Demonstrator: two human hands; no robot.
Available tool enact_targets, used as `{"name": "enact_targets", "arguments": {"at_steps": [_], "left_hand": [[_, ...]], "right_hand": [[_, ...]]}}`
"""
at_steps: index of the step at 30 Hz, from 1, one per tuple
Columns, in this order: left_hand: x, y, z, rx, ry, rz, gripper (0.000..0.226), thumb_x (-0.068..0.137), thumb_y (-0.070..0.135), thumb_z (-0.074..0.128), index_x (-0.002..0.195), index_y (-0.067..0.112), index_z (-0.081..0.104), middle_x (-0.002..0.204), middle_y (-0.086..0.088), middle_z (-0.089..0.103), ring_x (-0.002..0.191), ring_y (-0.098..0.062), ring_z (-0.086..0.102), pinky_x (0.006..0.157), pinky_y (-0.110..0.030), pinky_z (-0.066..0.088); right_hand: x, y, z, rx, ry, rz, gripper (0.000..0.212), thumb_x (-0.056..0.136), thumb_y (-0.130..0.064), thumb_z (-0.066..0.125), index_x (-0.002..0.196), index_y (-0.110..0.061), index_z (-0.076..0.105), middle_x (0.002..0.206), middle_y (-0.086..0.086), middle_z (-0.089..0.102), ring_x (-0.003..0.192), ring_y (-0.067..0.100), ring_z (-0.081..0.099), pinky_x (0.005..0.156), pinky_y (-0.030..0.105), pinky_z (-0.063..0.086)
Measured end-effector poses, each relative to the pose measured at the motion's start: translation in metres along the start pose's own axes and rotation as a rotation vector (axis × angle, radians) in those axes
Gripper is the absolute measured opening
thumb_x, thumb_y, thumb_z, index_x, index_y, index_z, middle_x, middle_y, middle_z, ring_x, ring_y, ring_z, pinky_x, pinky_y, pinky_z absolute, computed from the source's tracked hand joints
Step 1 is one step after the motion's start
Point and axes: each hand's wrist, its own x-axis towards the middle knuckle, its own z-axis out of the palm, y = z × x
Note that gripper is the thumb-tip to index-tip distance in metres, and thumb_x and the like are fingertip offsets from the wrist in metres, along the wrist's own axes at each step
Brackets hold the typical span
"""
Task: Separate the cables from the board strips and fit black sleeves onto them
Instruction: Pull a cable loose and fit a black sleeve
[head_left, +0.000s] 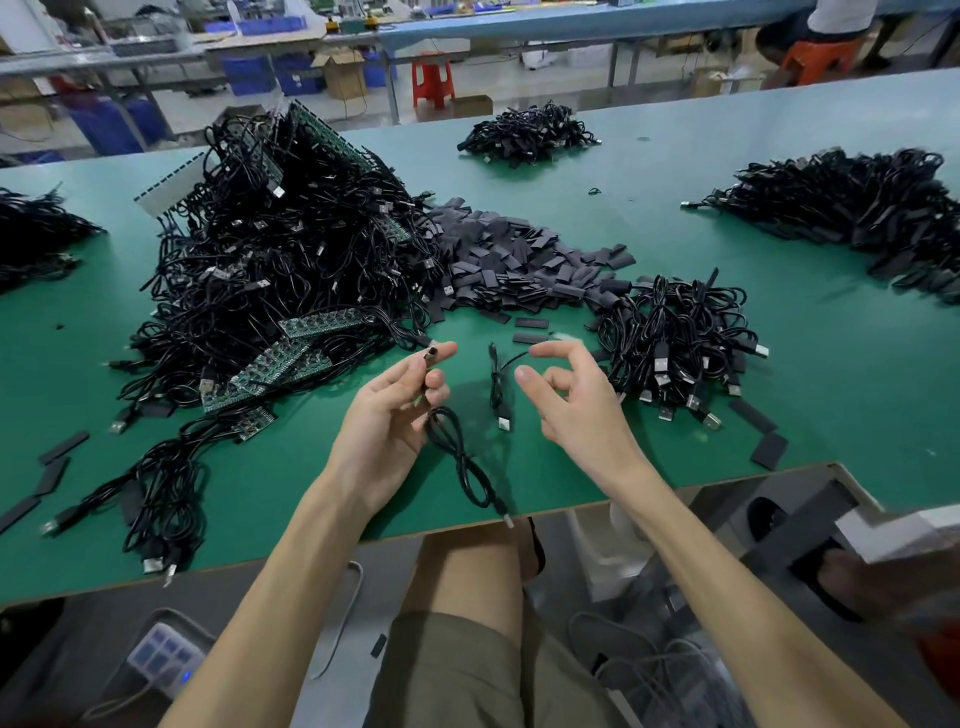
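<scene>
Because sleeving calls for a free end, pinched one cable (462, 457) just below its small tip between thumb and fingers (441, 351) of the left hand (395, 415), tip up and clear of the grip, ready to take a sleeve. Let the rest hang in a loop at lower middle of the frame, plug down at the near edge of the tabletop (779, 364).

Held the right hand (571, 400) loosely open at centre right, fingers (550, 349) curled and spread, gripping nothing visible. Could not tell whether the forefinger touched the thin end of a second cable (497, 387) lying flat between the two hands.

Had loose sleeves (530, 323) lying just above the hands, spilled from the sleeve heap (509, 254) at centre: near enough for a short reach by the open hand, and probably placed so for that reason.

Had the board strips (291, 358) at centre left, half buried under the big tangle (291, 234), apparently with cables attached, on the side of the hand doing the holding.

Had a bundle (675, 338) lying just right of the right hand, plugs toward the near edge, likely as freed or finished work; could not tell sleeved from unsleeved there.

Judged the step as falling between freeing and sleeving: cable in hand, no sleeve on it yet, most of the tangle not yet worked.
</scene>
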Motion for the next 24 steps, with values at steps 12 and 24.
{"name": "enact_targets", "arguments": {"at_steps": [12,24], "left_hand": [[-0.003,-0.011,0.012,0.159,-0.110,-0.009,0.040,0.104,0.025,0.049,0.130,-0.001,0.064,0.104,-0.013,0.072,0.093,-0.020,0.069,0.083,-0.027,0.059],[-0.002,-0.022,0.011,0.495,0.056,0.187,0.030,0.100,0.034,0.062,0.097,0.007,0.075,0.070,-0.017,0.066,0.057,-0.019,0.059,0.044,-0.023,0.040]], "right_hand": [[-0.003,-0.003,0.005,0.002,-0.168,0.000,0.028,0.096,-0.049,0.066,0.105,-0.022,0.066,0.088,-0.002,0.075,0.079,0.027,0.068,0.083,0.046,0.055],[-0.004,-0.003,0.003,-0.024,-0.382,0.026,0.017,0.092,-0.022,0.072,0.107,-0.021,0.065,0.077,-0.001,0.072,0.071,0.013,0.057,0.072,0.026,0.046]]}}
